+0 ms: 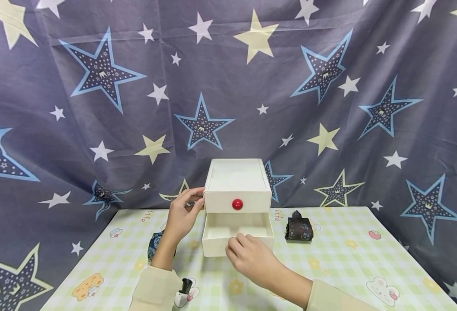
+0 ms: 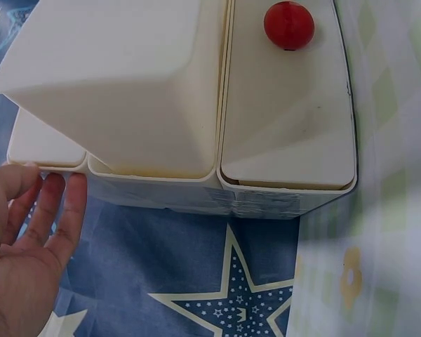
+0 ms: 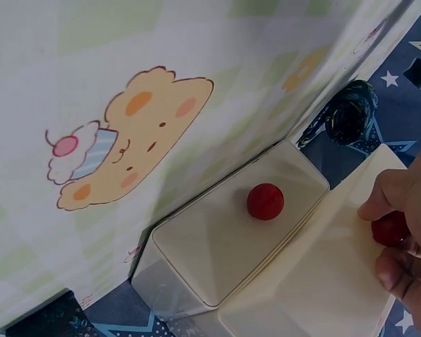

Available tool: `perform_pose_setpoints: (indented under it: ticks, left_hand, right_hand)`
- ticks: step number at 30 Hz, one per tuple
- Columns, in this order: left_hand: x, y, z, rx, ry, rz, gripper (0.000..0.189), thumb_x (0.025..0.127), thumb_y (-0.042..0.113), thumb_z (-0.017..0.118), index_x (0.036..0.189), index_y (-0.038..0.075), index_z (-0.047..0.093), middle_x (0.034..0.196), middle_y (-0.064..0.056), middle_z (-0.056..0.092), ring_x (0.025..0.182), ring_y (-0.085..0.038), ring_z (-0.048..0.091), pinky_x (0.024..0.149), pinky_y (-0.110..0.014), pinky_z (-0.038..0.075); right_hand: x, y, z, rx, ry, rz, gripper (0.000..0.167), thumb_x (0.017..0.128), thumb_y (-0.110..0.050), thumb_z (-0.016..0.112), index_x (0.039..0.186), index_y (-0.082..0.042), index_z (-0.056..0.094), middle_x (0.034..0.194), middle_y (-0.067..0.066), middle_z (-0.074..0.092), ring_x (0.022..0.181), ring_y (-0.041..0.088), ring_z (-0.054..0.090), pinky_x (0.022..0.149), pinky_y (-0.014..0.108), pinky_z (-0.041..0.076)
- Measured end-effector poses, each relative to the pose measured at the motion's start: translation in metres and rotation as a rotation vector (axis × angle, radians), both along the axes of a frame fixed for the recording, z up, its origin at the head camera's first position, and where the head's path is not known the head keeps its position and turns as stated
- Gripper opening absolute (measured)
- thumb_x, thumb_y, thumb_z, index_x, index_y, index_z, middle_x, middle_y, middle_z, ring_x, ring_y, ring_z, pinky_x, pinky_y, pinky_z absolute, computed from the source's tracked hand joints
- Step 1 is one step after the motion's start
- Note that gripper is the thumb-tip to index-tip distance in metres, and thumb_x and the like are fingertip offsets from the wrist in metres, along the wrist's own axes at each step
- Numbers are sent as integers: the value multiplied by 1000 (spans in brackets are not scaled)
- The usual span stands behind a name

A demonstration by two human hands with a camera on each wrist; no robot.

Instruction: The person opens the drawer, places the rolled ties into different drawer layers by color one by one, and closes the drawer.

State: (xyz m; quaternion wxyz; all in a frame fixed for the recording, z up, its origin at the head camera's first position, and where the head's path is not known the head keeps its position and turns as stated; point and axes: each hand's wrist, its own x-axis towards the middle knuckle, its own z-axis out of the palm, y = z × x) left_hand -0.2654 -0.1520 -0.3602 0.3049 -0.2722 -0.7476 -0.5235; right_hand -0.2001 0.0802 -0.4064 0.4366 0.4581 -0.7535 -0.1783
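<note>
Three-drawer cabinet (image 1: 238, 173): white, near the middle of the tabletop's rear edge, starry curtain (image 1: 228, 77) behind.
Middle drawer (image 1: 214, 247): pulled out, inside bare where the head view sees in.
Right hand (image 1: 251, 257): thumb and fingers closed in a pinch on the middle drawer's red knob (image 3: 389, 229); right wrist view shows that knob, head view has it covered by the hand.
Left hand (image 1: 181, 219): fingers loosely extended, tips touching the cabinet's upper left side, holding nothing.
Top drawer (image 1: 216, 202): closed, own red knob (image 1: 237, 204), plain in head view.
Bottom drawer (image 2: 288, 119): closed, red knob (image 2: 289, 26); both wrist views only, hidden from head view by the open drawer.
Writing: "Life" on the checked tablecloth (image 1: 341, 268), both sides of the cabinet by the rear edge.
Rolled dark cloths: brownish one (image 1: 299, 229) near the rear edge, right of the cabinet; blue-patterned one (image 1: 155, 245) left, partly behind the left forearm.
Small black item (image 1: 186, 286): beside left cuff (image 1: 156, 285), too obscured to name.
Room: tablecloth runs open from the brownish roll to the right edge.
</note>
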Motion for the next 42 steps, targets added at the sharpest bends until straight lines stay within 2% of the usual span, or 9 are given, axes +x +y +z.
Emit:
perform_pose_setpoints:
  ticks: [3,9,17,22,26,33,42]
  left_hand:
    - [0,0,0,0,-1,-6,32,94,-10,67,126,-7,66,115,-22,66,101,-37,69,79,-36,64]
    - [-1,0,0,-12,4,-11,33,95,-10,66,127,-8,65,117,-22,65,101,-37,69,78,-38,64]
    - [1,0,0,-6,-1,-16,33,95,-10,66,127,-8,65,117,-23,65,101,-39,68,78,-40,64]
    - [2,0,1,-4,2,-18,33,94,-11,66,127,-9,65,116,-24,65,101,-40,68,77,-40,64]
    - [2,0,1,-5,1,-16,32,94,-11,66,127,-9,65,116,-24,65,101,-40,68,77,-41,64]
    - [3,0,2,-6,-7,-17,33,95,-11,65,127,-9,65,117,-24,64,102,-41,68,78,-44,63]
    - [1,0,-1,-5,12,-23,33,94,-12,65,127,-9,64,117,-24,64,101,-41,68,77,-48,63]
  right_hand:
    - [1,0,-1,2,-6,-4,16,95,-13,60,102,-10,73,97,1,59,76,15,46,60,21,43]
    - [4,-1,-1,1,-13,-9,24,95,-11,51,101,-9,74,97,1,59,76,15,47,59,22,43]
    - [10,-1,-2,16,-4,-13,16,94,-12,61,102,-9,74,97,1,60,75,15,47,59,21,43]
    - [12,-1,-2,9,0,1,17,94,-11,58,101,-9,74,95,2,59,74,15,46,58,21,42]
    - [14,-1,-3,-4,15,12,24,99,-7,49,99,-9,73,93,2,58,72,15,44,57,21,40]
    - [17,-1,-5,-11,-6,18,55,109,-1,20,98,-8,73,92,2,57,72,15,43,56,20,38]
    - [21,-2,-5,-30,-2,34,58,110,-2,17,96,-8,72,91,3,57,72,16,44,56,22,39]
